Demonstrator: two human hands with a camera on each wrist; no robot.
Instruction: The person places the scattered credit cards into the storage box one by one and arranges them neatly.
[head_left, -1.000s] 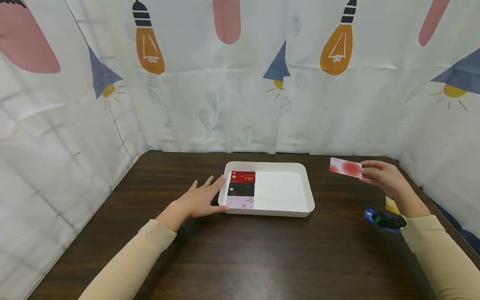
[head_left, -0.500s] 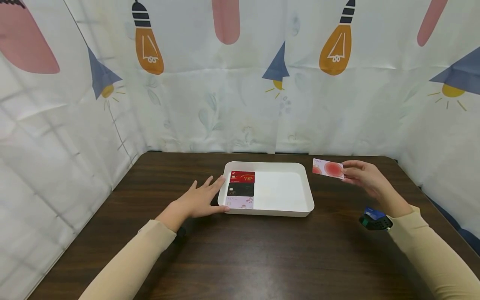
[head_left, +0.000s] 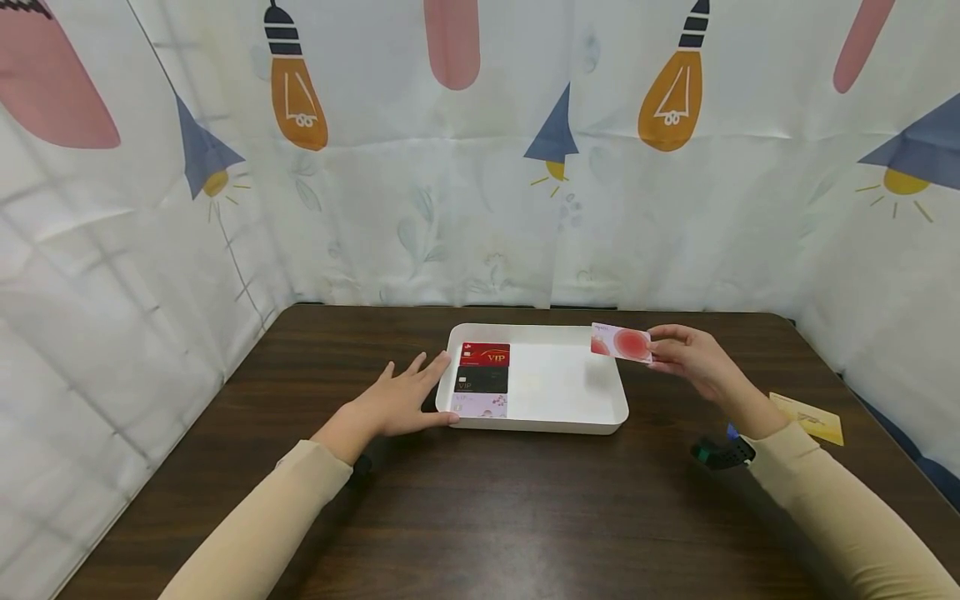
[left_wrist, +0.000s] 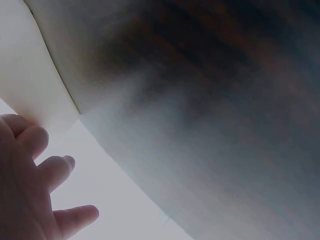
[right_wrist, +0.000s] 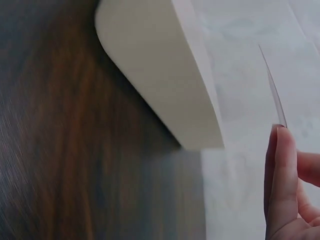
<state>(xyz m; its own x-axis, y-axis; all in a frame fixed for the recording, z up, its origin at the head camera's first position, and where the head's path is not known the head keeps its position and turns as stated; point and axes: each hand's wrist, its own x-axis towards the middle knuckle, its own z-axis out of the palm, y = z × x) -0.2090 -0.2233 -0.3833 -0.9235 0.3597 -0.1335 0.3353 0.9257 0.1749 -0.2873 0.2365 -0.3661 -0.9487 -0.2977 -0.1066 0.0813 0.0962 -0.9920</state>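
Observation:
A pink card with red circles (head_left: 621, 342) is pinched at its right end by my right hand (head_left: 693, 358), held up over the right rim of the white tray (head_left: 567, 383). In the right wrist view the card (right_wrist: 275, 97) shows nearly edge-on between fingers and thumb. Down the tray's left side lie a red VIP card (head_left: 484, 354), a black VIP card (head_left: 482, 380) and a pale purple card (head_left: 480, 406). My left hand (head_left: 405, 398), fingers spread, touches the tray's left edge; the left wrist view shows its fingers (left_wrist: 55, 172) by the tray wall.
A yellow card (head_left: 810, 418) lies on the dark wooden table (head_left: 510, 517) at the right. Beside it, a blue card (head_left: 732, 431) is mostly hidden behind my right wrist. A patterned curtain (head_left: 480, 225) hangs behind the table.
My right hand has carried the pink card leftward, from the table's right side to above the tray's right rim. The yellow card has come into fuller view. My left hand stays put.

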